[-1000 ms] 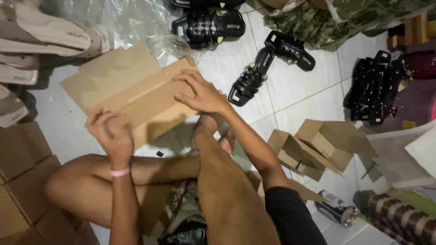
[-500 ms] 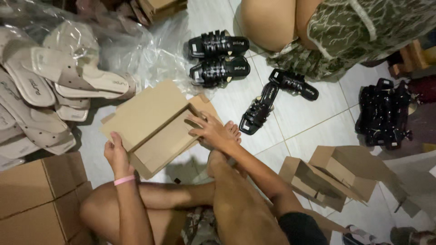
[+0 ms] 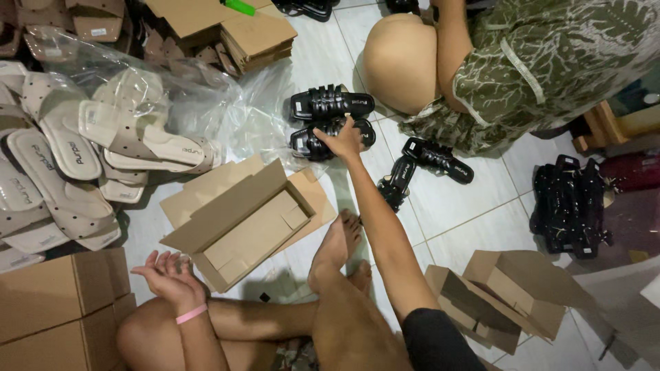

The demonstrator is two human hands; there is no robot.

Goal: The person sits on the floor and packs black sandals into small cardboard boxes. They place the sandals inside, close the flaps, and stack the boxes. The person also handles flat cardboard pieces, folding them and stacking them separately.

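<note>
My right hand reaches forward and closes over the nearer of two black strappy sandals lying side by side on the white tile floor. An open brown cardboard shoe box lies on the floor in front of my crossed legs, empty, flaps spread. My left hand, with a pink band at the wrist, rests palm up with fingers loosely apart on my knee, just left of the box, holding nothing.
Beige sandals and clear plastic bags pile at the left. Closed cartons stand at lower left, flat cardboard at the top. Another black sandal pair lies right of my arm. A seated person in green patterned clothes is top right. Open boxes sit lower right.
Both hands left the cardboard box, which now lies open on the floor. My right hand moved forward onto the black sandals; my left hand dropped back to my knee.
</note>
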